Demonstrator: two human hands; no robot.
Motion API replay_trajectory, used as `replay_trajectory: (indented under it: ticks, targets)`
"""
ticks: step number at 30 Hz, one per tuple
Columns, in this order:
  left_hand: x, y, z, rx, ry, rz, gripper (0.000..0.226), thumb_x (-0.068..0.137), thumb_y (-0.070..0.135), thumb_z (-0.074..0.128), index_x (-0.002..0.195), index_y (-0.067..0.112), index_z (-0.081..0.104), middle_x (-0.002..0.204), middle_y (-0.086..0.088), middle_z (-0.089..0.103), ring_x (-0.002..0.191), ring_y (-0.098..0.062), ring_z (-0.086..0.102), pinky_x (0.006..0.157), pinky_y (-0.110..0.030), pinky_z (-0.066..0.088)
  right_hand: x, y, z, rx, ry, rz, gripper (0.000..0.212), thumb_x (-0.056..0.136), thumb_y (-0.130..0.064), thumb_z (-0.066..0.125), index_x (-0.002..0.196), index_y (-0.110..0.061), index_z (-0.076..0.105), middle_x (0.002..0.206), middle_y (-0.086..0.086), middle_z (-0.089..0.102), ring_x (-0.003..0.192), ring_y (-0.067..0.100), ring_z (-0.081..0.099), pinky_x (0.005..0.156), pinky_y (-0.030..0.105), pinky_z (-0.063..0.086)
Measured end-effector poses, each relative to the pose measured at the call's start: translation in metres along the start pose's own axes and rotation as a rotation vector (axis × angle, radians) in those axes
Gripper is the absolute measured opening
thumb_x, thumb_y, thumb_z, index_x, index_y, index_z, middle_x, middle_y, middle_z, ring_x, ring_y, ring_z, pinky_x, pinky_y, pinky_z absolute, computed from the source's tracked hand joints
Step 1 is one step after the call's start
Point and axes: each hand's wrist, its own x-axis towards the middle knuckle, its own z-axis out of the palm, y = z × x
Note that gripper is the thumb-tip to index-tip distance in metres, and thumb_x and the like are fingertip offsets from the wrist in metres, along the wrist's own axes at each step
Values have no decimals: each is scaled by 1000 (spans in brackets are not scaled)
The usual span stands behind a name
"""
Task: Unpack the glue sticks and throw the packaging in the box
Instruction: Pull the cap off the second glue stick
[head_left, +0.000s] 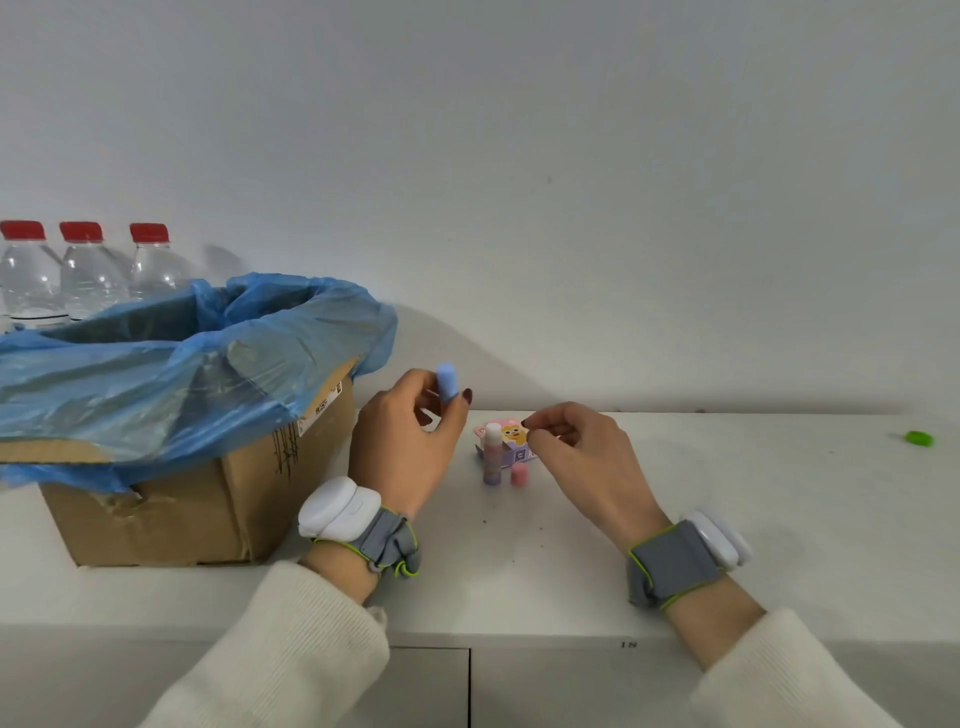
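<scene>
My left hand (410, 447) holds a small blue glue stick (447, 382) upright between thumb and fingers, just right of the cardboard box (208, 499). My right hand (576, 452) has its fingertips pinched together above the pink and purple cartoon packaging (511, 441) on the white counter; what it pinches is too small to tell. A purple glue stick with a white cap (492, 454) stands upright in front of the packaging. Beside it stands a short pink piece (519, 474), like a cap. The box is lined with a blue plastic bag (171, 358) and is open.
Three clear water bottles with red caps (83, 275) stand behind the box against the wall. A small green object (918, 439) lies far right on the counter (727, 478). The counter's front edge runs below my wrists.
</scene>
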Motion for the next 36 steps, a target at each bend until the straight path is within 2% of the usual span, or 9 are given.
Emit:
replay_trajectory:
  ticks: [5, 8, 10, 18, 22, 26, 30, 34, 36]
  targets:
    - [-3, 11, 0, -238, -137, 168, 15, 81, 37, 67, 81, 22, 66, 64, 4, 61, 62, -10, 55, 55, -17, 43, -3, -7, -2, 234, 29, -138, 11, 89, -32, 62, 88, -24, 70, 83, -3, 72, 78, 15, 64, 64, 12, 46]
    - [-5, 12, 1, -260, -231, 243, 16, 80, 41, 64, 86, 26, 67, 74, 10, 65, 68, -11, 58, 59, -22, 49, -6, -10, -3, 357, -30, -205, 13, 88, -35, 66, 97, -28, 73, 90, -4, 76, 86, 15, 69, 75, 24, 54]
    - [-6, 11, 1, -260, -253, 266, 16, 80, 41, 62, 91, 30, 68, 68, 7, 64, 69, -12, 61, 61, -25, 52, -7, -11, -2, 376, -70, -230, 16, 85, -32, 70, 101, -30, 74, 93, -6, 77, 90, 14, 72, 81, 27, 57]
    - [-7, 11, 3, -251, -250, 308, 12, 84, 30, 66, 88, 28, 77, 70, 7, 66, 66, -6, 62, 60, -5, 40, -6, -7, -2, 286, -28, -281, 6, 88, -26, 68, 89, -29, 74, 89, -18, 76, 90, 4, 70, 84, 17, 51]
    - [-6, 15, 4, -235, -241, 332, 15, 86, 28, 64, 96, 29, 75, 69, 10, 63, 60, -1, 62, 54, -1, 36, -5, -7, -1, 345, -24, -259, 7, 90, -21, 66, 89, -24, 71, 79, -22, 75, 79, -2, 69, 72, 6, 47]
    - [-6, 16, 4, -193, -259, 358, 15, 87, 29, 62, 95, 28, 74, 69, 14, 59, 57, 3, 59, 56, 0, 34, -3, -5, -1, 343, -35, -227, 9, 92, -22, 63, 89, -26, 71, 80, -16, 75, 85, 10, 70, 76, 15, 52]
    - [-6, 14, 4, -146, -280, 365, 15, 86, 22, 61, 92, 23, 75, 68, 5, 63, 60, 4, 57, 58, 0, 34, -3, -4, -1, 362, -59, -184, 11, 94, -21, 61, 93, -20, 72, 88, -5, 77, 89, 18, 70, 85, 29, 55]
    - [-6, 16, 3, -134, -273, 375, 16, 86, 20, 60, 92, 20, 75, 65, 0, 65, 64, 8, 56, 59, 1, 32, -3, -3, 0, 379, -54, -170, 12, 94, -22, 61, 94, -18, 72, 91, 1, 77, 87, 15, 70, 87, 31, 55]
    - [-6, 19, 4, -144, -265, 367, 17, 86, 19, 59, 92, 18, 75, 70, 0, 64, 65, 3, 59, 58, 2, 33, -3, -3, 0, 394, -45, -163, 11, 93, -23, 61, 94, -19, 72, 92, 1, 77, 85, 11, 70, 86, 28, 55]
